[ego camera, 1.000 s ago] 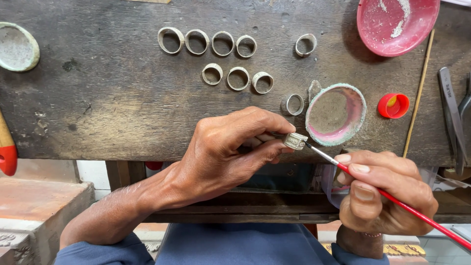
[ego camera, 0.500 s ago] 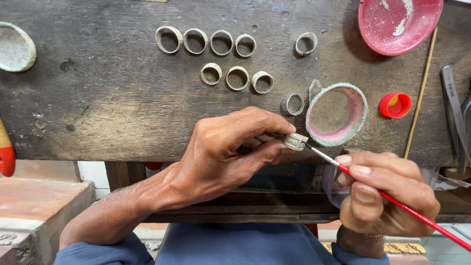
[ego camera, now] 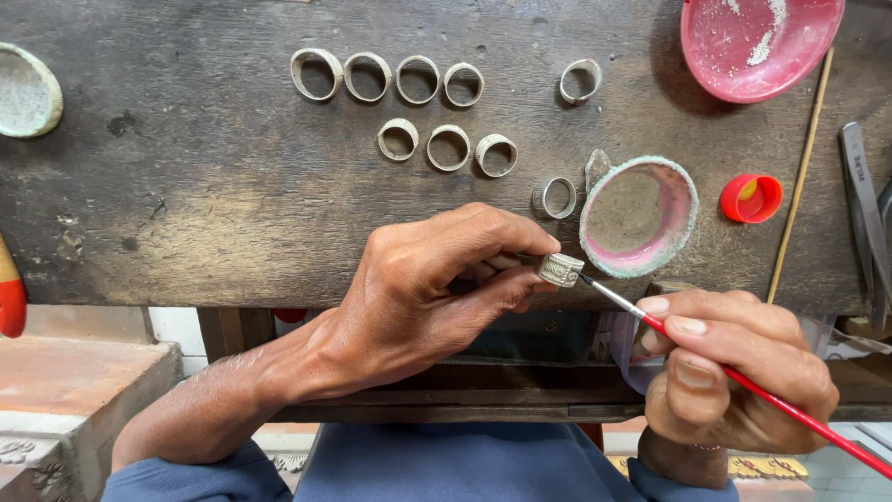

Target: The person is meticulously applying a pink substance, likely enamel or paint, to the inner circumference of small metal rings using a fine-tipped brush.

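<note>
The left hand point(ego camera: 418, 297) pinches a small silver ring point(ego camera: 560, 270) between thumb and fingertips, just over the near edge of the dark wooden table point(ego camera: 186, 186). The right hand point(ego camera: 734, 381) has its grip closed on a red-handled fine brush point(ego camera: 743, 381), tip touching the ring. The step in hand looks like brushing the ring; steadiness matters. Other rings point(ego camera: 400, 79) lie in rows beyond, near a pink-stained dish point(ego camera: 683, 218), a red cap point(ego camera: 751, 198) and a pink bowl point(ego camera: 818, 56). No labels show.

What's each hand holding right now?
Left hand: closed, pinching a small metal ring.
Right hand: closed, gripping a red-handled fine brush, tip at the ring.
</note>
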